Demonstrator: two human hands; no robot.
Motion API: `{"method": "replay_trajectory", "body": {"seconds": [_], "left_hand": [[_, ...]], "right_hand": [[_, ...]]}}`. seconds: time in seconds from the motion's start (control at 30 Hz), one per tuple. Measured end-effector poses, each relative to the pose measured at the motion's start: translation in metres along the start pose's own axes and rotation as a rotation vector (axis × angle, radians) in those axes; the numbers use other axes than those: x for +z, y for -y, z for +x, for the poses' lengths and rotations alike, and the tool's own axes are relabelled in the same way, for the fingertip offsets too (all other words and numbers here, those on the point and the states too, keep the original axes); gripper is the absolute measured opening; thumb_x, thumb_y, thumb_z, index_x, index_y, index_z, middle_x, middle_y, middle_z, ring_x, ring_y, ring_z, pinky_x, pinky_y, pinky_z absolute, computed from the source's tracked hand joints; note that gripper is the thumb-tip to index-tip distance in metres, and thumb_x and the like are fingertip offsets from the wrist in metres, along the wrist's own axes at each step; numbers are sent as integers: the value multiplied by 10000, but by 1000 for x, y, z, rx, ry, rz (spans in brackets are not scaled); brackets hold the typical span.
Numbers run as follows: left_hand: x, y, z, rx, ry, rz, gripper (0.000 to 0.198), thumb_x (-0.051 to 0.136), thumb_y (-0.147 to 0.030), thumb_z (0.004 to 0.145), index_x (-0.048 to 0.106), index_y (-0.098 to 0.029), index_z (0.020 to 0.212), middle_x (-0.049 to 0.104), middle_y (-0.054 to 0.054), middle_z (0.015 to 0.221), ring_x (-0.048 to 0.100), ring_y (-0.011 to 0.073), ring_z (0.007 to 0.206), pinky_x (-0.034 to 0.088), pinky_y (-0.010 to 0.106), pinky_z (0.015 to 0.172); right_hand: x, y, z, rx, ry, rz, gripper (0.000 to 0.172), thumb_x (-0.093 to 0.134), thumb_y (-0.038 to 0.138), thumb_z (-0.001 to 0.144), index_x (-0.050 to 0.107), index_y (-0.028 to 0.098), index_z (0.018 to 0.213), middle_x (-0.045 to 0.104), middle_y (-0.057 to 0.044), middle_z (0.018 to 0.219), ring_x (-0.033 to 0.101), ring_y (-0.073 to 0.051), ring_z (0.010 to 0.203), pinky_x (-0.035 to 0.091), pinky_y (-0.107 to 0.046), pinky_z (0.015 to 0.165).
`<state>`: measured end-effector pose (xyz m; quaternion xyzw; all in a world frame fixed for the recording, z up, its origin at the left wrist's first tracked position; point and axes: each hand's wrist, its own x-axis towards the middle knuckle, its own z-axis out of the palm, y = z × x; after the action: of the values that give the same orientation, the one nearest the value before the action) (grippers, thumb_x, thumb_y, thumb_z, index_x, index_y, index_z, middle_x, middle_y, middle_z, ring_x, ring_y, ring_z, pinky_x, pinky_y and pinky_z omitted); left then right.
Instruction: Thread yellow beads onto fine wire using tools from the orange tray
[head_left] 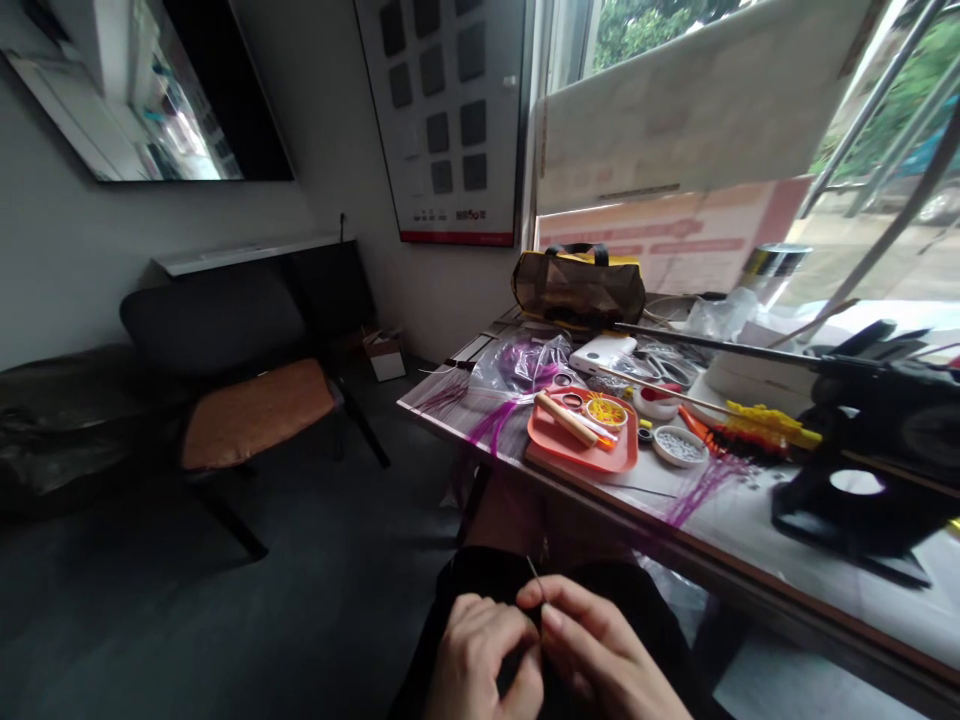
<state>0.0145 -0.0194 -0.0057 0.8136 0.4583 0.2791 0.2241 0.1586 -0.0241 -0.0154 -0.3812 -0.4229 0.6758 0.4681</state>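
Right hand pinches a thin rod, left hand curls – contents indeterminate – beside the cluttered table; wall poster lettering is blurred.

Left grip curled, back upward, right grip close beside it, fingertips pinched together.

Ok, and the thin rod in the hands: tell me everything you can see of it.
The rod is thin, looks straight and greyish, and could be metal. It slants, its bare end pointing up and slightly left in the picture, above the lap. The right hand pinches it; the left hand is close by, contact unclear. The fingers hide its lower end.
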Motion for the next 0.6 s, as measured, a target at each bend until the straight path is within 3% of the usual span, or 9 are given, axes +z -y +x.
{"method": "replay_trajectory", "body": {"seconds": [0.07,0.13,0.23,0.33,0.43,0.5,0.6], "left_hand": [[-10,-1,11,32,22,-70,187,462,-187,797,585,-205,658,639,5,621,582,156,616,425,250,604],[-25,-2,36,67,-2,-59,238,394,-224,860,604,-213,750,649,0,690,594,152,669,436,246,628],[-41,-6,99,210,-62,262,178,420,-174,857,592,-162,903,653,72,939,564,208,904,396,338,822],[-33,-8,169,371,55,320,225,473,-91,797,602,-190,952,615,66,1080,498,222,1050,340,361,907],[-14,-10,218,435,152,345,186,517,-41,739,618,-172,823,639,76,959,534,226,979,365,364,869],[-11,-15,228,434,186,336,161,533,-30,723,609,-164,771,642,68,860,555,224,923,374,363,849],[-29,-27,208,404,184,279,105,528,-106,773,580,-157,849,632,59,859,569,197,848,399,314,796]], "right_hand": [[-2,6,0,66,-28,136,393,627,545,707,594,162,787,421,49,556,336,-63,475,263,-163,446],[-6,12,-1,38,-99,98,399,624,543,717,598,146,749,344,65,520,265,-58,471,182,-169,431],[-14,21,-3,-35,-210,3,389,583,537,758,597,149,754,285,72,518,216,-69,479,128,-192,433],[-19,28,-2,-29,-198,-41,402,570,557,755,581,155,759,304,66,526,235,-78,486,147,-200,443],[-23,34,-1,-13,-184,-52,441,560,598,735,551,157,734,318,66,523,240,-77,478,152,-197,441],[-26,38,-2,-32,-202,-35,432,549,593,748,523,165,697,331,64,533,238,-76,476,165,-196,439],[-32,42,-4,-79,-241,18,395,541,544,783,489,173,658,352,55,563,248,-78,487,192,-200,444]]}}
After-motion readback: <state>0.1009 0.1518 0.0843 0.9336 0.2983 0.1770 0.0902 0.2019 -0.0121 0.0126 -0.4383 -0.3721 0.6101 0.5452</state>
